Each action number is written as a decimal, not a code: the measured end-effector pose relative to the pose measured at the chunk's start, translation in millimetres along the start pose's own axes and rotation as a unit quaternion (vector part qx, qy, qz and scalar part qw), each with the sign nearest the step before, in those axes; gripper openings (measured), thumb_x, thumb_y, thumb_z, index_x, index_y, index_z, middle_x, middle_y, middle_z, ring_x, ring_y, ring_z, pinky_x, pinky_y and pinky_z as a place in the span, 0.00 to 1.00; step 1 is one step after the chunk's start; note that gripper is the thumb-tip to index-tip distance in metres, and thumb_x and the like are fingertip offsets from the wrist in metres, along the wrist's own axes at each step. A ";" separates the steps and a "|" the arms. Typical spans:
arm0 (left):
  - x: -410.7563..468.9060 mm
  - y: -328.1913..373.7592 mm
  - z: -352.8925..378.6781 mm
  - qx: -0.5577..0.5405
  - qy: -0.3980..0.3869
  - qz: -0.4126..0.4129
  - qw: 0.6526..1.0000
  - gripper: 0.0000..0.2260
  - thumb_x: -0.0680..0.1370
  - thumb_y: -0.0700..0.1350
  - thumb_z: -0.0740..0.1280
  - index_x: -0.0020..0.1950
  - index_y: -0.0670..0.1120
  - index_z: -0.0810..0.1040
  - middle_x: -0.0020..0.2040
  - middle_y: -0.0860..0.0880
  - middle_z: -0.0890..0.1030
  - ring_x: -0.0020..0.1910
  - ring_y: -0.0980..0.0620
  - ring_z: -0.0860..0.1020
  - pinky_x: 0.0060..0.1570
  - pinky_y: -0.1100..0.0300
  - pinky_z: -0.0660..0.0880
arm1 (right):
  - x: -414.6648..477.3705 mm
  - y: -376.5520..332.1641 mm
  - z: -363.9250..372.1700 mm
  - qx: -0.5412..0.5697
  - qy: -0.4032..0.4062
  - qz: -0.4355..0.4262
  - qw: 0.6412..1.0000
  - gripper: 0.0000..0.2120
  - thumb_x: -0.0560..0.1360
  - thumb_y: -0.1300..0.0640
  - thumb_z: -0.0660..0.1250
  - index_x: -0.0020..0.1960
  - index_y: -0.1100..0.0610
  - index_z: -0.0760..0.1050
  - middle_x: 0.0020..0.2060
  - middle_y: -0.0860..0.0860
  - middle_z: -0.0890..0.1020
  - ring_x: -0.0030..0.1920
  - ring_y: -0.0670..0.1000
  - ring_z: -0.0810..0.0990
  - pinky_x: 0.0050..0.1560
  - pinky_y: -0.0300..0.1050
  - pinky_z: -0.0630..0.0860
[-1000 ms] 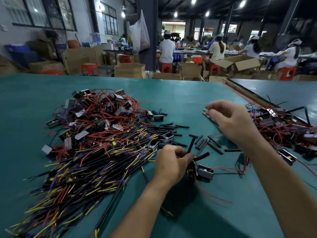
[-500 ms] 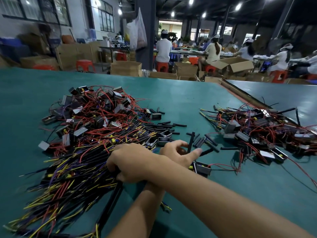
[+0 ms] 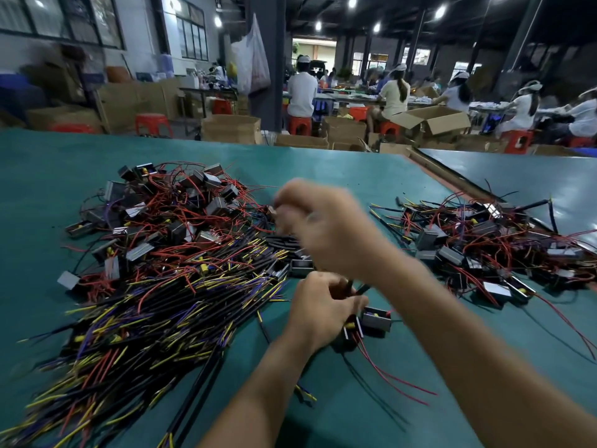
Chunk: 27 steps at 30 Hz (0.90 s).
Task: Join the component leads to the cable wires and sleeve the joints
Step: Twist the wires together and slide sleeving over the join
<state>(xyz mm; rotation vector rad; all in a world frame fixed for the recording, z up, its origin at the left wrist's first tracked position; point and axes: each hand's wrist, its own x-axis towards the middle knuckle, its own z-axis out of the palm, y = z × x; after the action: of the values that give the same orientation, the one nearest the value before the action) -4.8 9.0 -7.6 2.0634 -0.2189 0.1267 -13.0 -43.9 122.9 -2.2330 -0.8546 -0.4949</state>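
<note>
My left hand [image 3: 319, 307] grips a small metal-framed component [image 3: 376, 320] with red leads [image 3: 387, 376], and short black sleeve pieces [image 3: 350, 286] stick up from its fingers. My right hand [image 3: 326, 227] is blurred with curled fingers. It hovers above the left hand, over the edge of the cable pile [image 3: 155, 321] of black cables with yellow, purple and red wire ends. Whether it holds anything cannot be made out. Loose black sleeves [image 3: 284, 242] lie under it.
A heap of components with red leads [image 3: 181, 215] lies at the back left of the green table [image 3: 355, 176]. A second heap [image 3: 484, 244] lies to the right. Behind the table are cardboard boxes [image 3: 231, 127], red stools and seated workers.
My right hand first swung from the right heap to the cable pile on the left, then lifted up and toward the middle. My left hand kept hold of the component.
</note>
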 end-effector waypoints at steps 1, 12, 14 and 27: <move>0.8 0.1 -1.8 -0.017 0.019 0.003 1.000 0.09 0.70 0.48 0.75 0.35 0.46 0.79 0.28 0.53 0.77 0.29 0.56 0.70 0.34 0.61 0.72 | -5.0 11.9 -17.8 0.100 0.059 0.047 0.992 0.05 0.81 0.61 0.62 0.49 0.54 0.75 0.33 0.51 0.83 0.33 0.44 0.80 0.35 0.40 0.76; 5.1 3.3 -8.3 -0.003 0.140 -0.054 0.989 0.15 0.64 0.55 0.76 0.34 0.46 0.78 0.28 0.55 0.79 0.30 0.54 0.77 0.31 0.60 0.72 | -62.1 122.7 -19.5 0.371 0.123 0.332 0.858 0.03 0.82 0.64 0.60 0.53 0.58 0.69 0.29 0.53 0.82 0.24 0.48 0.72 0.26 0.39 0.74; 6.8 5.4 -10.2 -0.053 0.125 -0.053 0.989 0.12 0.64 0.52 0.79 0.36 0.47 0.80 0.32 0.55 0.81 0.33 0.54 0.79 0.37 0.59 0.76 | -64.2 127.4 -20.0 0.372 0.114 0.330 0.860 0.03 0.82 0.64 0.61 0.54 0.58 0.69 0.30 0.54 0.82 0.24 0.49 0.73 0.27 0.40 0.75; 1.5 17.8 -12.2 -0.164 0.045 -0.041 0.985 0.04 0.69 0.37 0.77 0.38 0.43 0.83 0.32 0.51 0.82 0.30 0.58 0.77 0.34 0.66 0.76 | -64.2 131.5 -25.3 0.390 0.100 0.321 0.857 0.06 0.78 0.69 0.62 0.48 0.60 0.72 0.32 0.56 0.82 0.26 0.50 0.73 0.29 0.42 0.76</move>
<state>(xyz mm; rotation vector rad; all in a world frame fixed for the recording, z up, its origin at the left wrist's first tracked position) -7.0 11.2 13.8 1.7309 -0.0910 0.1231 30.2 -162.0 44.0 -1.5232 -0.1020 -0.0234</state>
